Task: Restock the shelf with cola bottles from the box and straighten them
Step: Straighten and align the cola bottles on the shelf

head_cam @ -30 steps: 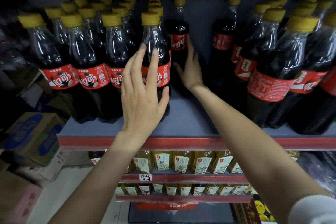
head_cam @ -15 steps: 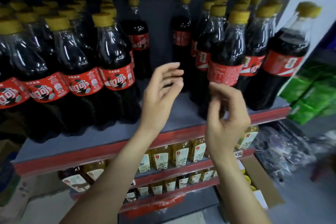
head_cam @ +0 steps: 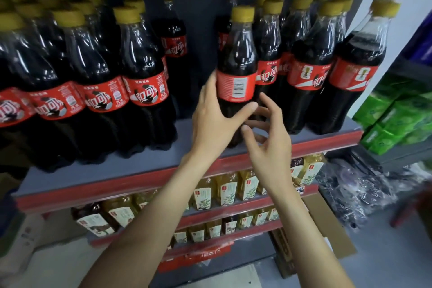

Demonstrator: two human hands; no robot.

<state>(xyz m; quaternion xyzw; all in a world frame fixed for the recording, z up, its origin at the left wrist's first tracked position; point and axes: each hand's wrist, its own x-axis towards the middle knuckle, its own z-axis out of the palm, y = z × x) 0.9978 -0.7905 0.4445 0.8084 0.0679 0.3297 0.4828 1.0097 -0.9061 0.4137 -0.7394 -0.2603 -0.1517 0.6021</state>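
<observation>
The left hand [head_cam: 211, 116] grips a cola bottle [head_cam: 236, 70] at the lower body, just under its red label, thumb across the front and fingers curled round the far side; the bottle stands at the front edge of the shelf [head_cam: 112, 172], and its label shows the barcode side, not the logo; the right hand [head_cam: 268, 134] hovers just beside the bottle's right flank, fingers spread and loosely curved, holding nothing, though whether the fingertips touch the bottle cannot be told.

To the right of the held bottle, a block of cola bottles [head_cam: 311, 65] stands several rows deep, yellow caps upright, most labels showing the logo side; the rightmost bottle [head_cam: 360, 65] stands at the shelf's end. To the left, past a bare lane of shelf, a second block of bottles [head_cam: 98, 82] fills the left side, front labels facing out fairly evenly; a few single bottles [head_cam: 174, 37] stand at the back of the open lane.

As a judgement: restocking looks well advanced, since both sides are full; the centre lane has room for more bottles, and the held bottle likely needs turning so its logo faces forward. A cardboard box [head_cam: 327, 224] lies on the floor at lower right, its contents hidden; how many bottles remain cannot be told.

Below, lower shelves carry yellow tea bottles [head_cam: 224, 190]; green packs [head_cam: 397, 117] sit on a neighbouring rack at right.
</observation>
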